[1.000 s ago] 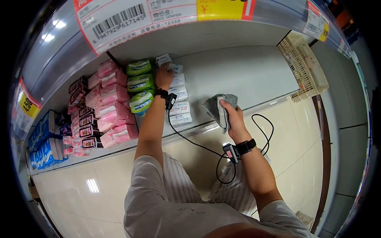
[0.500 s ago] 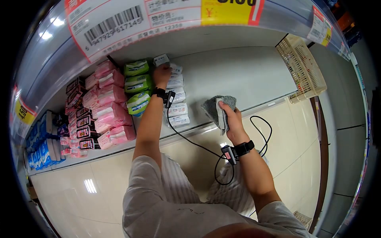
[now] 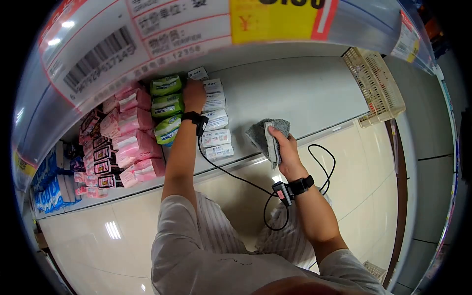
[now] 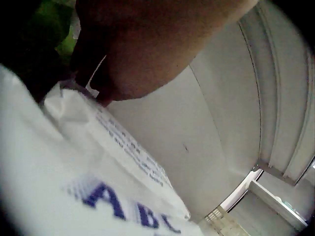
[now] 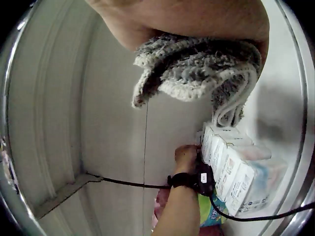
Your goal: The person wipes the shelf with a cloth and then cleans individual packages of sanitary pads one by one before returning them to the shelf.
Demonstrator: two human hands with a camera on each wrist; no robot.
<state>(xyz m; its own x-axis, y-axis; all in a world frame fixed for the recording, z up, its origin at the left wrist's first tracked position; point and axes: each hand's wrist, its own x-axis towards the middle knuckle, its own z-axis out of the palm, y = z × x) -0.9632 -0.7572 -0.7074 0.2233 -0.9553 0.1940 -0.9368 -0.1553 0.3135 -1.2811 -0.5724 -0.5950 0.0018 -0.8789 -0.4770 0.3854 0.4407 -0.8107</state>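
Observation:
In the head view my left hand (image 3: 194, 95) reaches between green packs (image 3: 167, 105) and a row of white packs (image 3: 215, 102), just in front of the rearmost white pack (image 3: 197, 74). Its fingertips are hidden. The left wrist view shows that hand (image 4: 147, 49) beside a white pack lettered ABC (image 4: 103, 162), its fingers dark and mostly out of sight. My right hand (image 3: 290, 156) grips a folded grey cloth (image 3: 265, 139) above the shelf's front edge, thumb on top. In the right wrist view the cloth (image 5: 197, 69) hangs bunched under the hand (image 5: 197, 19).
Pink packs (image 3: 135, 120) and blue packs (image 3: 54, 191) stand to the left on the shelf (image 3: 295, 93). A cream basket (image 3: 376, 86) is at the right end. Price labels (image 3: 187, 24) line the upper shelf edge. A black cable (image 3: 236, 179) runs between the wrists.
My left hand has shifted left, off the second white pack from the back, which now lies uncovered and straighter in its row. The right hand keeps its grip on the cloth, nearly still.

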